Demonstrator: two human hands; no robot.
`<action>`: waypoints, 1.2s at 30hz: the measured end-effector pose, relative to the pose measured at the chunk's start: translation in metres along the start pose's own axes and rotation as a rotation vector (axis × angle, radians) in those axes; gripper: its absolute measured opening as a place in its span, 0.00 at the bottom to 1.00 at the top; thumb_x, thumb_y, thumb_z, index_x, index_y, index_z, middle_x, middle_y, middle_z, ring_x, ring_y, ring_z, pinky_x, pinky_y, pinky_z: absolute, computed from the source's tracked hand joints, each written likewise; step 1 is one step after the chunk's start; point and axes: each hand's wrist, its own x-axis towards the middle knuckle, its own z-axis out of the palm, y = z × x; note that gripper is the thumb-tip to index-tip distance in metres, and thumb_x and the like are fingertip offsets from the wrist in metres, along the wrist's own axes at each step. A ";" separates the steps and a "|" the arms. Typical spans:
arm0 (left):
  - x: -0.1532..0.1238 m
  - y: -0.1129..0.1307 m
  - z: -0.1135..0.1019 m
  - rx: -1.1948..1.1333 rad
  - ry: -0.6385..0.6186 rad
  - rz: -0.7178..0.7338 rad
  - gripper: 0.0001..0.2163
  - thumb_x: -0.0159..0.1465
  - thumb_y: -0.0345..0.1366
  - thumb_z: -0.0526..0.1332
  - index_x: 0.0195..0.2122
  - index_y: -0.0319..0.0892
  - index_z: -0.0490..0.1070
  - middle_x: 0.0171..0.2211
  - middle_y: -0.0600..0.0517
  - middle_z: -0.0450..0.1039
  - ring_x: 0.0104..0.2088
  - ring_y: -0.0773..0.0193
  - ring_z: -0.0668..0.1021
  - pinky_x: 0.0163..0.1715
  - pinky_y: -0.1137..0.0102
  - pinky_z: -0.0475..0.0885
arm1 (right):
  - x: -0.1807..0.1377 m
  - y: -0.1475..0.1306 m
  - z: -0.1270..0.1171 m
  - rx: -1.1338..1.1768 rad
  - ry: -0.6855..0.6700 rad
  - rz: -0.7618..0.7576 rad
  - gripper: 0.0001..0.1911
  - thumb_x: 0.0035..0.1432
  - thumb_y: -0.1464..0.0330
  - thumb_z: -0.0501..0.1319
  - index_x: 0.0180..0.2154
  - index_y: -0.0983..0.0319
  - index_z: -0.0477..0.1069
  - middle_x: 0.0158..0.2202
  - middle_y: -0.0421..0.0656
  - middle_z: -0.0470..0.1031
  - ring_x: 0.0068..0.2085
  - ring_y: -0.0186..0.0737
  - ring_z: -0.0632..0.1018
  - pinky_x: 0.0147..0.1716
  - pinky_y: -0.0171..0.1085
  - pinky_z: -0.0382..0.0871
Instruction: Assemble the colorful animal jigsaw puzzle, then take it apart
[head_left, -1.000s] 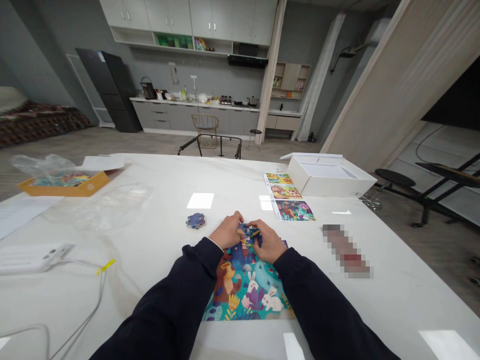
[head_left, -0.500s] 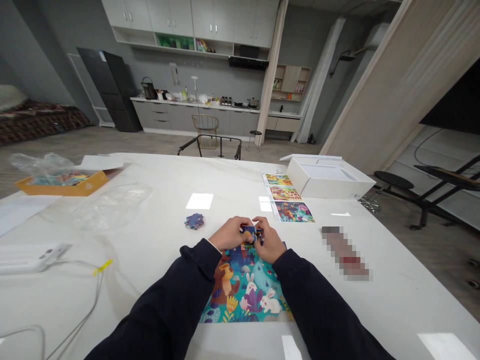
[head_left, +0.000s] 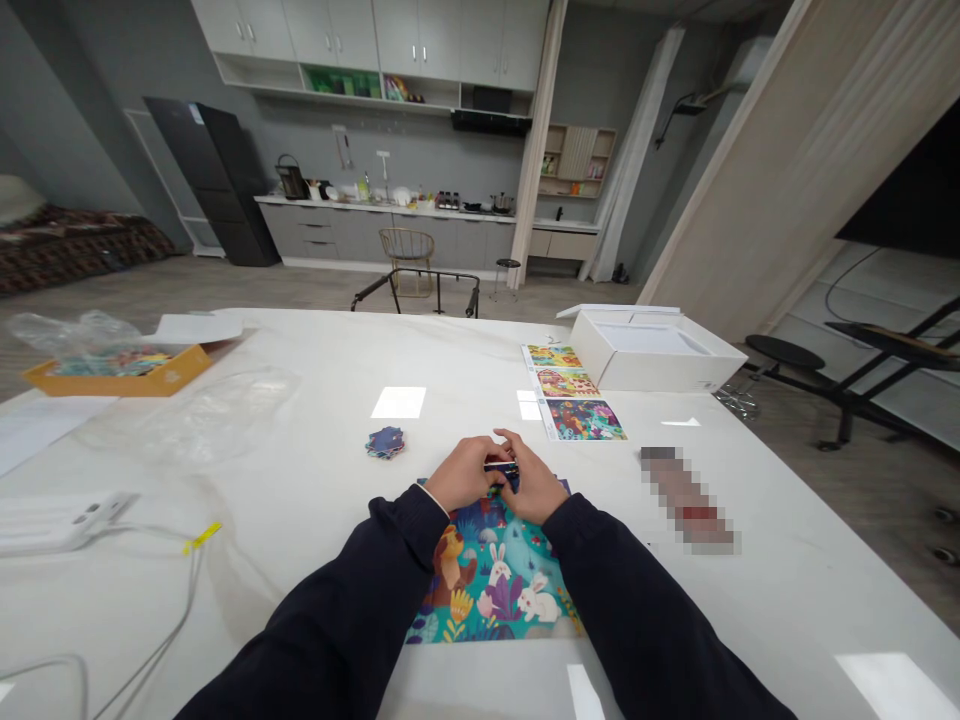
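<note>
Cannot read a single word, number or brand anywhere in the frame. Can only pick out marks too small to decipher: on the dark refrigerator [head_left: 217, 190] at upper left, a pale sticker [head_left: 196, 113] near the top; on the white box [head_left: 645, 370] right of centre, a tiny mark low on the front, near the right corner; on the picture sheet [head_left: 586, 418] beside that box, small marks in the white left margin; on the orange box [head_left: 180, 372] at far left, a faint lighter mark.
</note>
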 end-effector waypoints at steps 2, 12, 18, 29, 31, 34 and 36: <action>0.000 0.001 0.003 0.016 0.030 -0.013 0.12 0.53 0.21 0.67 0.36 0.41 0.81 0.35 0.51 0.80 0.38 0.58 0.80 0.42 0.68 0.72 | 0.000 0.000 -0.001 -0.007 -0.002 -0.006 0.49 0.43 0.81 0.59 0.67 0.57 0.52 0.49 0.46 0.72 0.51 0.48 0.75 0.57 0.49 0.69; -0.006 0.004 0.012 0.008 0.068 -0.026 0.12 0.51 0.20 0.62 0.33 0.42 0.74 0.34 0.52 0.75 0.37 0.60 0.76 0.40 0.68 0.70 | 0.000 0.003 0.001 -0.010 -0.015 -0.029 0.51 0.41 0.81 0.59 0.68 0.58 0.51 0.58 0.50 0.69 0.57 0.51 0.73 0.62 0.51 0.66; -0.004 0.000 0.011 -0.097 0.001 -0.003 0.09 0.51 0.22 0.61 0.30 0.42 0.72 0.30 0.54 0.75 0.33 0.62 0.76 0.37 0.69 0.71 | -0.003 0.002 0.000 -0.052 -0.017 -0.032 0.51 0.40 0.80 0.58 0.68 0.59 0.51 0.57 0.50 0.70 0.57 0.51 0.73 0.62 0.52 0.67; -0.002 -0.009 0.016 -0.009 0.135 -0.135 0.20 0.60 0.27 0.62 0.54 0.45 0.70 0.38 0.51 0.79 0.37 0.58 0.80 0.42 0.66 0.73 | 0.000 0.001 0.000 -0.086 0.043 -0.031 0.49 0.45 0.79 0.60 0.68 0.61 0.48 0.64 0.55 0.64 0.63 0.55 0.70 0.65 0.56 0.63; -0.001 -0.007 0.014 -0.014 0.083 -0.080 0.21 0.62 0.27 0.60 0.57 0.44 0.69 0.44 0.48 0.80 0.43 0.56 0.80 0.47 0.64 0.73 | 0.000 0.002 0.000 -0.091 0.061 -0.033 0.49 0.45 0.78 0.60 0.69 0.61 0.48 0.64 0.55 0.63 0.63 0.54 0.69 0.65 0.55 0.64; 0.001 -0.007 0.010 0.012 0.032 -0.006 0.21 0.64 0.26 0.58 0.59 0.43 0.70 0.51 0.44 0.77 0.52 0.54 0.78 0.55 0.62 0.71 | -0.001 0.002 0.000 -0.119 0.070 -0.023 0.50 0.46 0.77 0.61 0.69 0.60 0.47 0.60 0.54 0.65 0.58 0.52 0.72 0.61 0.54 0.67; 0.001 -0.009 0.008 0.037 0.006 0.013 0.21 0.64 0.25 0.58 0.58 0.42 0.72 0.49 0.44 0.78 0.51 0.53 0.78 0.55 0.61 0.71 | -0.001 0.000 -0.001 -0.167 0.073 -0.001 0.48 0.48 0.76 0.61 0.69 0.61 0.47 0.54 0.52 0.69 0.53 0.52 0.74 0.58 0.53 0.69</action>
